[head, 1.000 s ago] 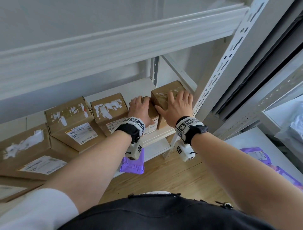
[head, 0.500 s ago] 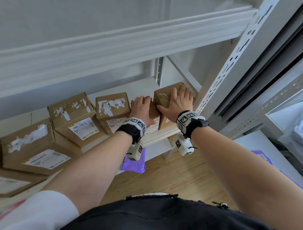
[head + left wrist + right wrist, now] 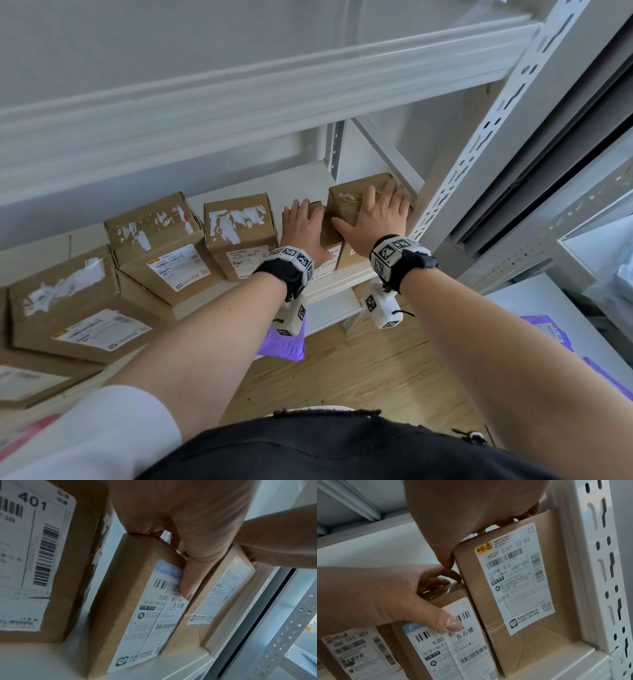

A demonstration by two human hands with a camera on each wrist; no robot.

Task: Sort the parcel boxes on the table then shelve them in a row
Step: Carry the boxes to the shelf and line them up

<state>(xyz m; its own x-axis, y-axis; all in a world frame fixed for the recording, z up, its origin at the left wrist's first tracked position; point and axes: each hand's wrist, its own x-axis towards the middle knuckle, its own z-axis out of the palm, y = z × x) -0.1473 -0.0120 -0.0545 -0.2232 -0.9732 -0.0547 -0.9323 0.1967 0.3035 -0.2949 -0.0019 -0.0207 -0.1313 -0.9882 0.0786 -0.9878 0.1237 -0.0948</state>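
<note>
Several brown parcel boxes stand in a row on the white shelf (image 3: 337, 277). My left hand (image 3: 303, 222) grips the narrow box (image 3: 453, 649), second from the right, with fingers curled over its top and the thumb (image 3: 186, 582) on its front label. My right hand (image 3: 376, 212) lies flat with spread fingers on top of the rightmost box (image 3: 513, 588), its thumb at the box's left edge. That box sits against the shelf's right upright (image 3: 479, 144). The two boxes touch side by side. Left of them stand a box with a 401 label (image 3: 239, 229) and bigger boxes (image 3: 161, 240).
The shelf above (image 3: 239, 102) overhangs the row closely. A purple mailer (image 3: 284, 346) lies below on the wooden floor. More purple mailers (image 3: 548, 332) lie on a white table at the right. Large flat boxes (image 3: 68, 308) fill the shelf's left end.
Both hands stay on the same two boxes. My right hand has slid a little farther back over the rightmost box's top. The head view has shifted slightly.
</note>
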